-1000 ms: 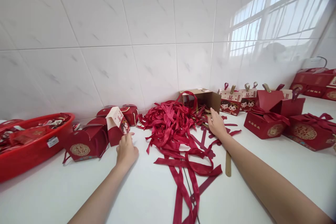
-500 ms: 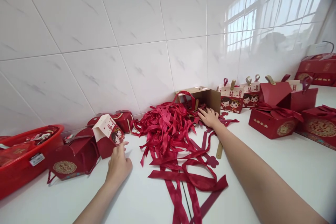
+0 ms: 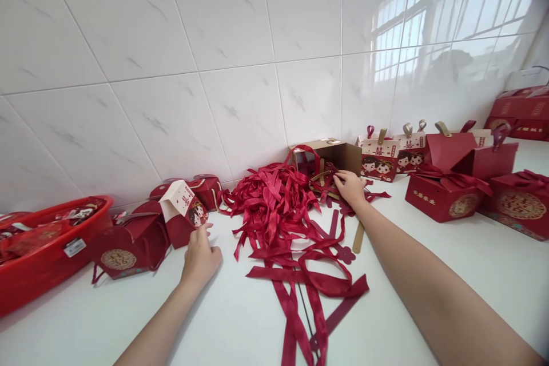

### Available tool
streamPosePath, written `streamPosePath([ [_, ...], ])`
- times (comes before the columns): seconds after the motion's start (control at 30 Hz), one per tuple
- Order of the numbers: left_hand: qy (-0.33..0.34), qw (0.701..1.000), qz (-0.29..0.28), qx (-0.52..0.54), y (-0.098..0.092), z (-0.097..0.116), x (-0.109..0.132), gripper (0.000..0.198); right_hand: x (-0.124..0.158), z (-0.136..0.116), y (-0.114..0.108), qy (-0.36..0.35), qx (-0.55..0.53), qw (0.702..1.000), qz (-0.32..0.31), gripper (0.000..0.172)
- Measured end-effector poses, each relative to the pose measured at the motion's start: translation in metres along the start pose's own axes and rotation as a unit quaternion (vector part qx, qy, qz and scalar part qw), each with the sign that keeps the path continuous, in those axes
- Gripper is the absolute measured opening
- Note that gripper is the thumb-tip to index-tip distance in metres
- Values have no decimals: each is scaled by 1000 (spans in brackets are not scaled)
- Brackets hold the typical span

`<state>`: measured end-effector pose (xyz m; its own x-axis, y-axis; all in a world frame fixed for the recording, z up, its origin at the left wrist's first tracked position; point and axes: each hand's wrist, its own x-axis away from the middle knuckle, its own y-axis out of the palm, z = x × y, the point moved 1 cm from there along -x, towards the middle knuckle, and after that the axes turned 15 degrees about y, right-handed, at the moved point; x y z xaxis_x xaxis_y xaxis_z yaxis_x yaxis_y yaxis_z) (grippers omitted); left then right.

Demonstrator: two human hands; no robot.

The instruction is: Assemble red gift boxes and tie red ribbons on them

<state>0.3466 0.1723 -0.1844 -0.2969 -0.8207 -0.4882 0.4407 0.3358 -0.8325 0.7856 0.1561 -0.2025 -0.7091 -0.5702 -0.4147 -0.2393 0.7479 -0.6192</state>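
Strips [image 3: 334, 223] at edge of cardboard box [image 3: 352, 160]

ribbons [image 3: 270, 200] partly past bottom edge

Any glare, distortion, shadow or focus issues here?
Head view: barred-window reflection glares on the glossy tiled wall, upper right; head view: wide-angle stretch, tile joints slanting; head view: left forearm casts a soft shadow; head view: label on the red basin too blurred to read.

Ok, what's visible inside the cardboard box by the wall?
A gold strap and dark red strips show inside the cardboard box. The red ribbon pile covers the opening's lower left; the shaded back can't be made out.
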Motion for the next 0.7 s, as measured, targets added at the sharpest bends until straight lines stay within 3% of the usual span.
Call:
streamPosePath([
  [0.13,18,999,29,11,-3,4,2,49,18,-3,-13,13,-8,999,52,40],
  [0.3,44,995,86,36,-12,13,8,46,58,-17,-32,-28,-13,997,69,42],
  [0.53,76,981,121,129,-27,38,33,32,125,-53,-63,-124,-21,991,53,41],
  [0.7,82,966,111,219,-44,67,72,10,172,-87,-81,-248,-15,968,-18,38],
])
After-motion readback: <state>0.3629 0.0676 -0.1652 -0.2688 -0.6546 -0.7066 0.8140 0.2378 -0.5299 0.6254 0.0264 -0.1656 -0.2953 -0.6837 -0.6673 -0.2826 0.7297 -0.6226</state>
